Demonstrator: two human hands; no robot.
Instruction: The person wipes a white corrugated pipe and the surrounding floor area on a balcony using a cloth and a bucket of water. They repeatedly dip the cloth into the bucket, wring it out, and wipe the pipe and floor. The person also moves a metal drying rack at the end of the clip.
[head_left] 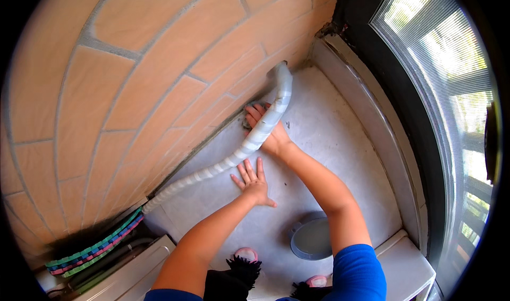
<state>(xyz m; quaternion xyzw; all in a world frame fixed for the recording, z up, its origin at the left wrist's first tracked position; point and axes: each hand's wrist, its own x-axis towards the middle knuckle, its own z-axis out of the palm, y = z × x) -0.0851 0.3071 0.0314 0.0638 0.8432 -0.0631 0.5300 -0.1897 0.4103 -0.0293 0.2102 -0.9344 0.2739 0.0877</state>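
My left hand [253,181] lies flat with its fingers spread on the pale grey floor [329,136], just below a white wrapped hose [260,133]. My right hand [264,125] reaches under that hose toward the base of the tiled wall and grips a small dark grey scrubbing pad [248,108], pressed where the floor meets the wall. The hose partly covers my right hand, so most of the pad is hidden.
An orange tiled wall [149,72] rises on the left. The hose runs from the far corner down to the lower left. A grey round lid [312,238] lies on the floor near my feet. A woven multicoloured band [95,248] and white appliance edges sit low. A screened window [451,88] is on the right.
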